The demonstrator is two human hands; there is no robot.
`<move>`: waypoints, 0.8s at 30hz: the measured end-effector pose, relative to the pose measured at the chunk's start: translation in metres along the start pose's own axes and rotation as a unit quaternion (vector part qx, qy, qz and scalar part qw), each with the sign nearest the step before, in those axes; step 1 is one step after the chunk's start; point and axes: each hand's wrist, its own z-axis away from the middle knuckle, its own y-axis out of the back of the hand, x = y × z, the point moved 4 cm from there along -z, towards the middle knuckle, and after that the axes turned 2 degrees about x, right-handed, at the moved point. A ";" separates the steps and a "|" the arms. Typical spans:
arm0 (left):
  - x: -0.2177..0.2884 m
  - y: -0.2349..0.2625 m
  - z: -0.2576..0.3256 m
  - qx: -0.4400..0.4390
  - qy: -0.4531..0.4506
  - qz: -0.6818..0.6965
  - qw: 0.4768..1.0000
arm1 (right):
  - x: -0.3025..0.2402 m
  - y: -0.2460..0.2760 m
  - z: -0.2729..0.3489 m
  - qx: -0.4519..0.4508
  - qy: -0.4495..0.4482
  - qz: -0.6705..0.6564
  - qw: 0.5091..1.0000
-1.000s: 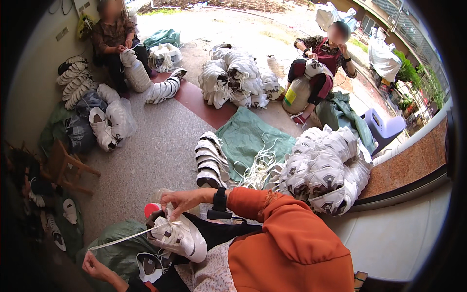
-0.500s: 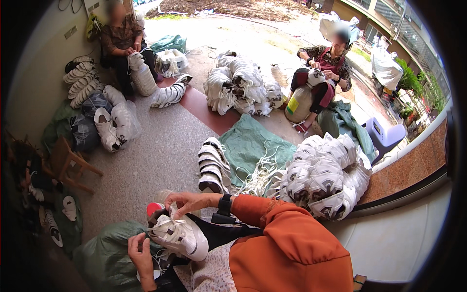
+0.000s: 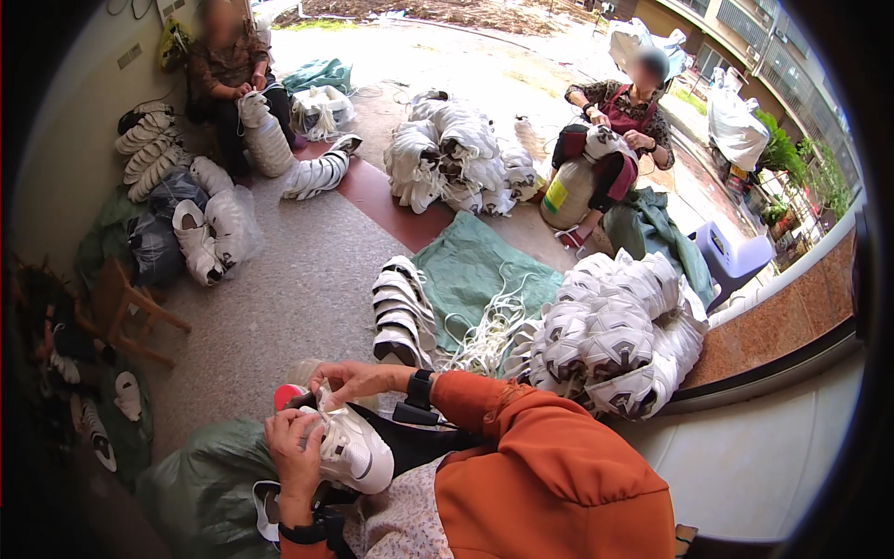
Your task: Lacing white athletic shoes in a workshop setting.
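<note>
A white sneaker upper rests on my lap, its toe toward me and its opening away. My right hand pinches a white shoelace at the top of the lacing, coming in from the right. From the left, my left hand bears on the same upper, fingers bent and tips pressed together beside the lace; what they pinch is too small to make out. Another white shoe piece lies below my left wrist, partly hidden. Beyond the upper shows a red round thing, partly covered.
A green sack lies at my left. Ahead are a stacked row of uppers, loose laces on a green cloth, and a heap of uppers. Two people sit farther off, handling uppers.
My left hand has come up and inward from beside the upper to its lacing, fingers closing there. My right hand stays at the top of the lacing. The view has shifted slightly.
</note>
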 end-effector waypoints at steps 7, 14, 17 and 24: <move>0.004 0.000 -0.007 -0.018 0.004 -0.010 1.000 | -0.004 -0.003 0.001 -0.013 0.009 -0.029 0.999; 0.004 -0.002 -0.010 -0.031 0.008 -0.030 0.999 | -0.009 -0.005 0.004 -0.001 0.006 0.003 1.000; 0.005 0.000 -0.009 -0.033 0.013 -0.033 0.999 | -0.008 -0.006 0.005 -0.006 0.005 0.003 1.000; 0.006 0.000 -0.012 -0.060 0.012 -0.022 0.998 | -0.003 -0.006 0.002 -0.011 0.000 -0.026 1.000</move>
